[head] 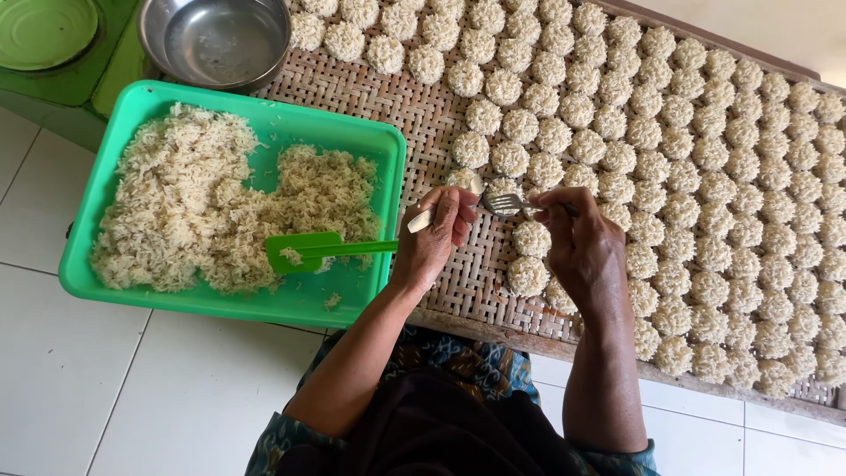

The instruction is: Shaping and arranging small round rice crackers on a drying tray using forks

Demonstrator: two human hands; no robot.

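My left hand [436, 236] grips a metal spoon [458, 187] whose bowl carries a lump of cooked rice, held just above the woven bamboo tray [388, 106]. My right hand [577, 236] holds a metal fork [504, 204], its tines pointing left against the spoon's bowl. Both hands hover over the tray's near edge, beside rows of several round rice clumps [670, 141]. To the left sits a green plastic tray [97, 189] with a heap of loose rice [198, 207] and a green plastic scoop [319, 249] lying in it.
A steel bowl [216, 40] stands at the back left next to a green lid [44, 31] on a green stand. White floor tiles [132, 388] lie below. My dark patterned clothing [449, 414] fills the bottom centre.
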